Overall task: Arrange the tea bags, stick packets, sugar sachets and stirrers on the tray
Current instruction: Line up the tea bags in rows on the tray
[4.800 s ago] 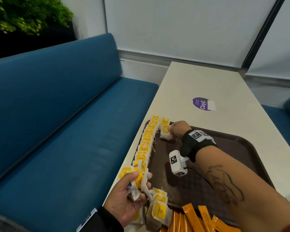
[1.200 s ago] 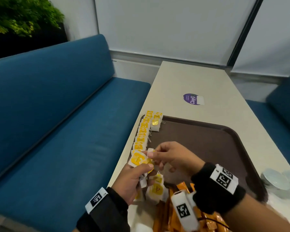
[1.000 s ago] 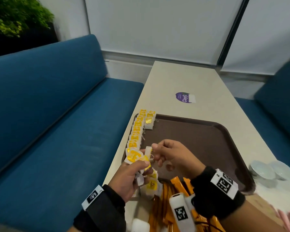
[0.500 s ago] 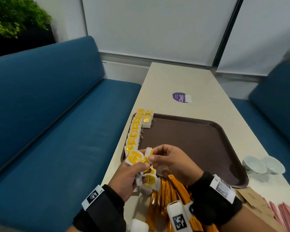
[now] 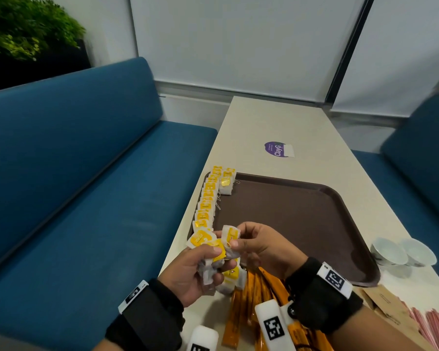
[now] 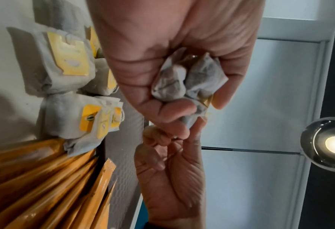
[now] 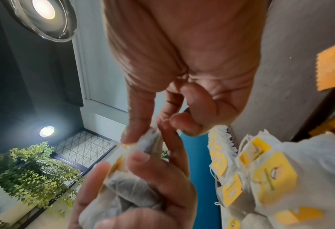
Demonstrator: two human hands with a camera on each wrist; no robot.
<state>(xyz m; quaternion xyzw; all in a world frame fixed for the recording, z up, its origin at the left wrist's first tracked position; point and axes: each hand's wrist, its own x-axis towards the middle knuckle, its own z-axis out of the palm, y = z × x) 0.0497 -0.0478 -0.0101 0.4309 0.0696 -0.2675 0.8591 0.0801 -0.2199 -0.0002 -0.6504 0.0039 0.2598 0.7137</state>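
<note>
Tea bags, row (image 5: 208, 198): white paper, yellow tags, overlapped in a line along the left rim of the tray (image 5: 314, 211), which was brown, rectangular and lay flat on the worktop. A short second stack (image 5: 227, 182) stood just beside the row's far end.
Tea bags, held bunch (image 5: 213, 252): crumpled, gripped in the left hand (image 5: 188, 277); one bag (image 5: 230, 234) pinched by the right hand (image 5: 261, 247) above the tray's near left corner.
Tea bags, loose (image 6: 64, 62): heaped on the worktop below the hands.
Stick packets (image 5: 254, 290): orange, long, fanned at the tray's near edge.
Sugar sachets (image 5: 388, 307): brown paper, near right.
Stirrers (image 5: 436, 328): pink-wrapped, beside the sachets.
</note>
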